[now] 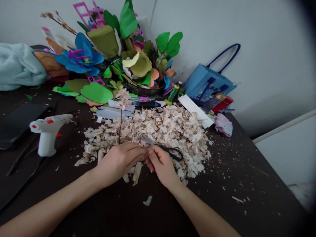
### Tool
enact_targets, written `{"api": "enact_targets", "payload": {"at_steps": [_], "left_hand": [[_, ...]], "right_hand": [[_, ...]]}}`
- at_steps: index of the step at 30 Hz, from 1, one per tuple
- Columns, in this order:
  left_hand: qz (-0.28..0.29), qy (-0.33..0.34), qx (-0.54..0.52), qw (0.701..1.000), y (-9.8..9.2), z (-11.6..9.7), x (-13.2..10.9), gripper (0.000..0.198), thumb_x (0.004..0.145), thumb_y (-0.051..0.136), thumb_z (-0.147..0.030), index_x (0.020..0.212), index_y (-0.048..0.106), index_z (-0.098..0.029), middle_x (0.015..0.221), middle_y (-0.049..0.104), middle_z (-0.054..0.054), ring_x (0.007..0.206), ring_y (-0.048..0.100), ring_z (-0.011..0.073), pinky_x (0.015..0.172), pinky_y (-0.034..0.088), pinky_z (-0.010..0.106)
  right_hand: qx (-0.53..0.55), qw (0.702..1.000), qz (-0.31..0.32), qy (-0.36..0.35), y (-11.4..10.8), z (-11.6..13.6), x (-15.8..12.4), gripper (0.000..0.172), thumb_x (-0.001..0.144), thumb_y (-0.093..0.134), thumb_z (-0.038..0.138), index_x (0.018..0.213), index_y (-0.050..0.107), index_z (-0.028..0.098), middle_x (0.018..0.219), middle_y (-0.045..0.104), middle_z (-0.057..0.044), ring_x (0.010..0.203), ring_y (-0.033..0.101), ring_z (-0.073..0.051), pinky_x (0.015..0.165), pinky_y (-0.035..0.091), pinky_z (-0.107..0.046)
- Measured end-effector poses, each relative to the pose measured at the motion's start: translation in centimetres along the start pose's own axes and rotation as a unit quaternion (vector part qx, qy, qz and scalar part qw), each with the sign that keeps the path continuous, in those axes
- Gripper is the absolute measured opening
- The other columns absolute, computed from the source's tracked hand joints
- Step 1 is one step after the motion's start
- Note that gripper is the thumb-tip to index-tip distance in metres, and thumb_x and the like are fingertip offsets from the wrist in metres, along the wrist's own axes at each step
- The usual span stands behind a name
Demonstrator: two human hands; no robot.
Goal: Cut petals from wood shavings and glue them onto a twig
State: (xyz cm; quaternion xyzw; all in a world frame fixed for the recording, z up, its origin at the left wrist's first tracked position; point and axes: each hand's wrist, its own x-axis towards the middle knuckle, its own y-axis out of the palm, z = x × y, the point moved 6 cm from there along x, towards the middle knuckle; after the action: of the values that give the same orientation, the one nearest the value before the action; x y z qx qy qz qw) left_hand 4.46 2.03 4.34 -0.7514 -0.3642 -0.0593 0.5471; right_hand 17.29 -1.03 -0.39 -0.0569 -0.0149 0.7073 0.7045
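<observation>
A thin brown twig with pale pink petals at its top (121, 115) stands upright out of my left hand (119, 159), whose fingers are closed around its lower end. My right hand (161, 163) meets it fingertip to fingertip, thumb and fingers pinched together; what lies between them is too small to make out. Just behind the right hand, black-handled scissors (172, 151) rest with their blades on a heap of pale dried petals and flakes (170, 126). A loose strip (137, 172) lies below the joined hands.
To the left stand a white glue gun (46, 135) with its cable and a dark flat device (19, 121). Glue sticks (113, 112), green thread spool (173, 93), felt flowers (84, 56) and a blue bag (207, 84) line the back. Flakes dot the dark table (247, 177).
</observation>
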Motion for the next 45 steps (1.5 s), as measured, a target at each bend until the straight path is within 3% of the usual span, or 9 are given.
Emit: {"api": "enact_targets", "payload": {"at_steps": [4, 8, 11, 14, 19, 29, 35, 45], "left_hand": [[0.041, 0.064, 0.085, 0.993, 0.3, -0.8, -0.1, 0.02, 0.095, 0.042, -0.015, 0.093, 0.062, -0.016, 0.082, 0.067, 0.007, 0.074, 0.062, 0.0196, 0.067, 0.051, 0.032], [0.079, 0.071, 0.118, 0.987, 0.5, -1.1, 0.0, 0.021, 0.094, 0.043, -0.016, 0.079, 0.058, -0.018, 0.076, 0.062, 0.004, 0.068, 0.057, 0.0188, 0.062, 0.046, 0.031], [0.046, -0.007, 0.073, 0.996, 0.2, -0.1, 0.2, 0.021, 0.095, 0.043, -0.02, 0.082, 0.059, -0.018, 0.076, 0.062, 0.003, 0.07, 0.057, 0.0177, 0.061, 0.044, 0.028], [0.009, -0.127, -0.053, 0.99, -0.1, 1.7, 0.1, 0.018, 0.094, 0.045, -0.02, 0.087, 0.061, -0.018, 0.08, 0.065, 0.003, 0.071, 0.06, 0.0149, 0.061, 0.045, 0.024], [-0.029, -0.238, -0.179, 0.954, -0.3, 3.1, -0.2, 0.013, 0.091, 0.054, -0.023, 0.094, 0.066, -0.019, 0.084, 0.069, 0.002, 0.073, 0.063, 0.0145, 0.063, 0.048, 0.024], [-0.124, -0.181, -0.156, 0.963, -1.3, 2.1, -0.1, 0.007, 0.086, 0.061, -0.017, 0.084, 0.068, -0.019, 0.084, 0.06, 0.004, 0.076, 0.061, 0.0156, 0.063, 0.049, 0.025], [-0.154, -0.146, -0.147, 0.966, -1.6, 1.8, -0.1, 0.008, 0.086, 0.061, -0.013, 0.083, 0.066, -0.018, 0.084, 0.06, 0.003, 0.081, 0.061, 0.0163, 0.07, 0.05, 0.027], [-0.142, -0.091, -0.114, 0.979, -1.8, 1.4, -0.1, 0.012, 0.088, 0.056, -0.007, 0.088, 0.061, -0.018, 0.087, 0.058, 0.003, 0.083, 0.058, 0.0154, 0.073, 0.049, 0.027]], "right_hand": [[-0.136, 0.989, -0.015, -0.056, 0.0, 1.0, -0.3, 0.033, 0.098, 0.042, 0.036, 0.07, 0.048, 0.02, 0.058, 0.046, 0.004, 0.049, 0.043, -0.011, 0.052, 0.033, -0.025], [-0.2, 0.974, -0.022, -0.103, 0.3, 1.9, -0.6, 0.03, 0.098, 0.042, 0.029, 0.069, 0.046, 0.021, 0.06, 0.045, 0.003, 0.056, 0.044, -0.013, 0.056, 0.032, -0.026], [-0.101, 0.993, -0.005, -0.058, 0.4, 1.3, -0.5, 0.031, 0.099, 0.041, 0.034, 0.072, 0.048, 0.021, 0.055, 0.045, 0.005, 0.048, 0.043, -0.011, 0.052, 0.034, -0.025], [0.011, 1.0, -0.003, -0.016, 0.4, 0.6, -0.4, 0.03, 0.097, 0.043, 0.041, 0.079, 0.052, 0.02, 0.065, 0.053, 0.003, 0.044, 0.044, -0.008, 0.045, 0.033, -0.023], [0.014, 0.999, -0.028, -0.028, -0.2, 0.8, -0.2, 0.027, 0.096, 0.047, 0.041, 0.094, 0.064, 0.02, 0.081, 0.058, -0.002, 0.048, 0.048, -0.008, 0.045, 0.035, -0.023], [-0.066, 0.986, -0.032, -0.149, 0.0, 2.4, -1.0, 0.026, 0.099, 0.043, 0.024, 0.11, 0.067, 0.026, 0.091, 0.054, -0.004, 0.06, 0.054, -0.011, 0.059, 0.046, -0.028], [-0.055, 0.985, -0.032, -0.161, 0.3, 2.6, -1.0, 0.026, 0.098, 0.044, 0.022, 0.11, 0.067, 0.027, 0.092, 0.056, -0.003, 0.06, 0.053, -0.011, 0.059, 0.047, -0.027], [0.062, 0.989, -0.013, -0.134, 1.0, 2.1, -1.2, 0.024, 0.099, 0.045, 0.027, 0.108, 0.067, 0.027, 0.097, 0.057, -0.004, 0.056, 0.051, -0.007, 0.046, 0.038, -0.022]]}}
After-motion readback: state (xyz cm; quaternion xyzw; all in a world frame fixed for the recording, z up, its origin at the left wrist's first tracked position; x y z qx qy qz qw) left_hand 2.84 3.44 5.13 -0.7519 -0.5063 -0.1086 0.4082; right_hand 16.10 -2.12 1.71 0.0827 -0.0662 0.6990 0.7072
